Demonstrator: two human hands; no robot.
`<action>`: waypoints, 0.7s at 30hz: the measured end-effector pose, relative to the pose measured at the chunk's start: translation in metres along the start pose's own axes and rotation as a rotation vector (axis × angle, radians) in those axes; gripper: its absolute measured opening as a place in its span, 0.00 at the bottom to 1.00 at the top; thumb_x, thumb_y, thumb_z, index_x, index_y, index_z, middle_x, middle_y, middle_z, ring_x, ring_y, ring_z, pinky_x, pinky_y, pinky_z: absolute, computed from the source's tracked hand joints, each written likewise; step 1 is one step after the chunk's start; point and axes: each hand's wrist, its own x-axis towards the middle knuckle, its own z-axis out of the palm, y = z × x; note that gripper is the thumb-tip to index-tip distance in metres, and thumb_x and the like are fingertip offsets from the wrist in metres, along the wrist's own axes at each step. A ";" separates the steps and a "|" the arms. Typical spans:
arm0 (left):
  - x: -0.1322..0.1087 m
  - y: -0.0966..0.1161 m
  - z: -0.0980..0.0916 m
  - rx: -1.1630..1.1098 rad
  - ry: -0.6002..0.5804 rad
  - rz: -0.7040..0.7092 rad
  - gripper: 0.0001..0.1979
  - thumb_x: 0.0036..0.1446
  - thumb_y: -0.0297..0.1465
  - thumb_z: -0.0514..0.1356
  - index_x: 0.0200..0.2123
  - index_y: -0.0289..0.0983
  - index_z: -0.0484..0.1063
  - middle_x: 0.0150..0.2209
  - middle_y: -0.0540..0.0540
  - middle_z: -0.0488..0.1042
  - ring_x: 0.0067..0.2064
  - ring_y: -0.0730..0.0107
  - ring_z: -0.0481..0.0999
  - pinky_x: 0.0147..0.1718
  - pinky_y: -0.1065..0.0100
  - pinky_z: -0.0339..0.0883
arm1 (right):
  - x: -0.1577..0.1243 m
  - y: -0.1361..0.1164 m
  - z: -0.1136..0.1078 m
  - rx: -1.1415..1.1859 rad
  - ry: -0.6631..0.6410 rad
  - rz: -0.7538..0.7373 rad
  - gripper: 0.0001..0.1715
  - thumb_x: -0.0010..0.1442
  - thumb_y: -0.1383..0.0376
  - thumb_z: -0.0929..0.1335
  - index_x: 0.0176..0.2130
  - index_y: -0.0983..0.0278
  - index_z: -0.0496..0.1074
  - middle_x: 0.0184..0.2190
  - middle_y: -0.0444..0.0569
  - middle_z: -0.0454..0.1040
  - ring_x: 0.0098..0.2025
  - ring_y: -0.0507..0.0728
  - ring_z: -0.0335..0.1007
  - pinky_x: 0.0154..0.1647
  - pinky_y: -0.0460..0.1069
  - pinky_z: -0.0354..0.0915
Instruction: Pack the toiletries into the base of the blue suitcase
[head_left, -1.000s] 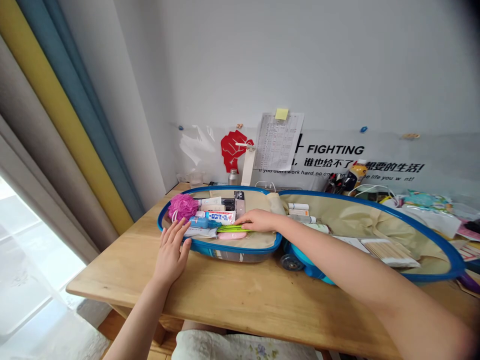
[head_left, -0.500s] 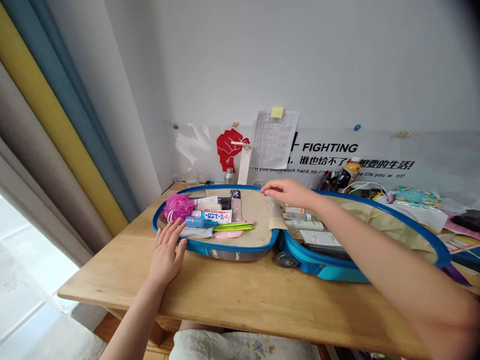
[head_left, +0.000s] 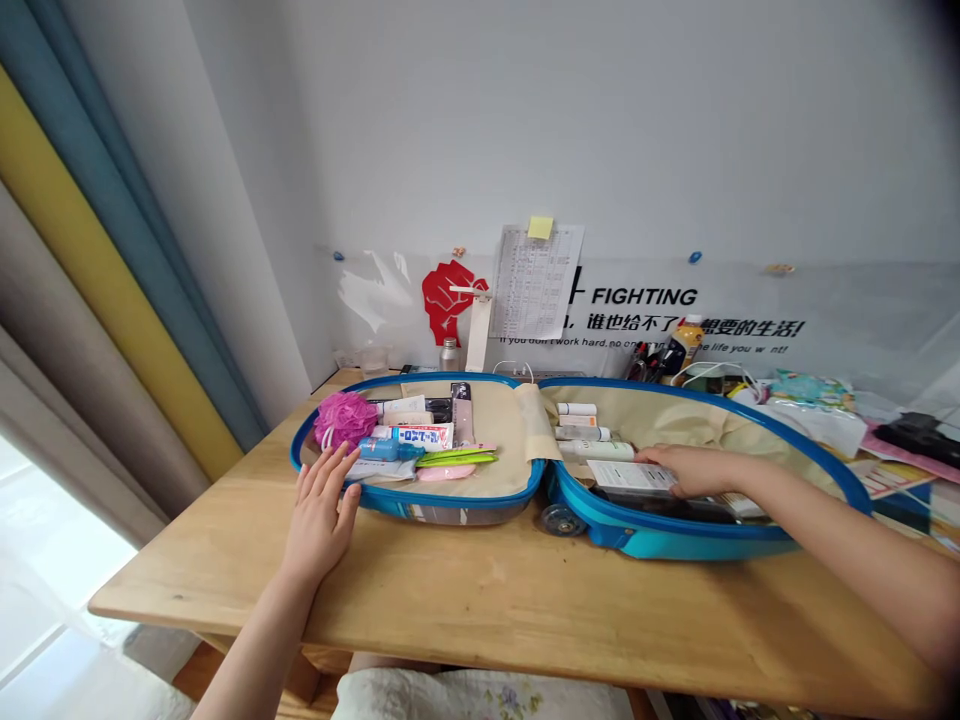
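An open blue suitcase point(head_left: 420, 497) lies on the wooden table point(head_left: 480, 600), both halves lined in beige. The left half holds a pink bath sponge point(head_left: 343, 418), a toothpaste box point(head_left: 421, 435), green and pink flat items point(head_left: 457, 461) and small tubes. My left hand point(head_left: 321, 515) rests open on the left half's front rim, fingers spread. My right hand point(head_left: 694, 470) lies inside the right half, fingers flat on a white box point(head_left: 626, 475). Several white tubes point(head_left: 581, 432) sit beside that box.
Bottles, pens, cables and papers point(head_left: 810, 410) clutter the table's back right. A poster with a red fist point(head_left: 448, 300) and a printed sheet hang on the wall. Curtains point(head_left: 112, 270) hang at the left. A floral cushion point(head_left: 465, 695) shows below the table's front edge.
My right hand left the green items in the left half, passed over the hinge, and came down into the right half onto the white box. My left hand stayed on the rim.
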 end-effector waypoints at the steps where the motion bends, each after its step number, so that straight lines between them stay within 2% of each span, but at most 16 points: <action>1: 0.000 0.000 0.000 -0.001 0.000 0.000 0.23 0.66 0.39 0.45 0.61 0.43 0.61 0.61 0.42 0.66 0.64 0.56 0.60 0.63 0.48 0.46 | 0.001 0.001 0.002 0.003 0.009 -0.005 0.32 0.36 0.75 0.67 0.42 0.55 0.75 0.49 0.56 0.76 0.50 0.63 0.74 0.50 0.54 0.68; 5: 0.000 0.001 0.000 -0.007 -0.004 -0.005 0.23 0.66 0.38 0.45 0.62 0.43 0.61 0.61 0.42 0.65 0.64 0.56 0.59 0.64 0.49 0.46 | 0.002 0.001 0.003 0.011 0.037 -0.016 0.30 0.33 0.74 0.66 0.38 0.55 0.75 0.45 0.56 0.77 0.47 0.65 0.75 0.47 0.55 0.69; 8: 0.000 0.001 0.000 -0.009 -0.008 -0.004 0.23 0.66 0.38 0.45 0.61 0.42 0.62 0.61 0.41 0.65 0.65 0.56 0.59 0.63 0.48 0.46 | -0.002 -0.001 -0.004 0.016 0.057 -0.021 0.30 0.33 0.74 0.66 0.38 0.55 0.74 0.44 0.56 0.76 0.46 0.64 0.75 0.47 0.54 0.68; 11: 0.000 0.002 -0.001 -0.006 0.003 0.006 0.22 0.66 0.38 0.45 0.60 0.41 0.62 0.62 0.41 0.65 0.64 0.56 0.59 0.63 0.48 0.47 | -0.007 0.003 -0.020 0.008 0.072 -0.012 0.29 0.35 0.72 0.66 0.41 0.56 0.74 0.46 0.56 0.74 0.47 0.62 0.73 0.49 0.53 0.66; 15: 0.001 0.002 0.000 -0.004 0.007 0.009 0.22 0.66 0.37 0.45 0.60 0.41 0.62 0.62 0.41 0.64 0.64 0.56 0.60 0.63 0.49 0.47 | -0.009 0.008 -0.057 -0.036 0.154 0.006 0.28 0.42 0.69 0.66 0.46 0.59 0.72 0.48 0.59 0.72 0.45 0.60 0.73 0.46 0.51 0.65; 18: 0.001 0.002 -0.001 -0.013 -0.004 0.005 0.22 0.66 0.37 0.45 0.61 0.42 0.62 0.62 0.41 0.65 0.64 0.56 0.59 0.63 0.48 0.46 | 0.003 -0.015 -0.085 -0.055 0.308 -0.016 0.28 0.47 0.67 0.66 0.50 0.61 0.69 0.49 0.59 0.70 0.45 0.59 0.71 0.45 0.50 0.65; 21: 0.001 0.002 -0.002 -0.028 -0.016 -0.004 0.22 0.66 0.37 0.46 0.61 0.42 0.62 0.62 0.41 0.65 0.64 0.57 0.59 0.63 0.48 0.46 | 0.032 -0.073 -0.100 -0.034 0.429 -0.118 0.29 0.51 0.63 0.67 0.54 0.63 0.66 0.51 0.58 0.67 0.49 0.61 0.69 0.48 0.51 0.64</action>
